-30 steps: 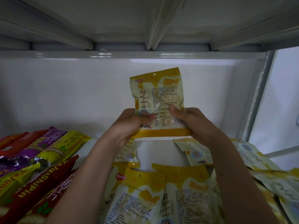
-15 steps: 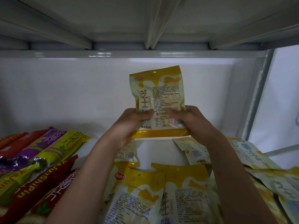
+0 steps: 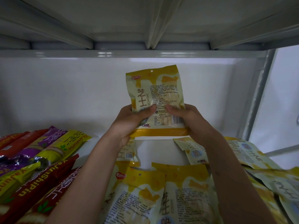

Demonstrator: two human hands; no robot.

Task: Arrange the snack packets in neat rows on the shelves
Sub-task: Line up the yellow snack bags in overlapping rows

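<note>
A yellow and white snack packet (image 3: 160,92) stands upright near the back of the white shelf (image 3: 155,147), printed back facing me. My left hand (image 3: 129,122) grips its lower left edge, thumb on the front. My right hand (image 3: 189,118) grips its lower right edge, thumb pressed on the print. Several matching yellow packets (image 3: 182,191) lie flat and overlapping on the shelf below my forearms and to the right.
Long red, purple and yellow-green stick packets (image 3: 40,160) lie piled at the left. The upper shelf's underside (image 3: 145,21) hangs close above. A grey upright post (image 3: 257,101) bounds the right side. The white back wall (image 3: 64,94) stands behind the held packet.
The held packet has risen slightly and stands a bit straighter; both thumbs have slid closer together on its front.
</note>
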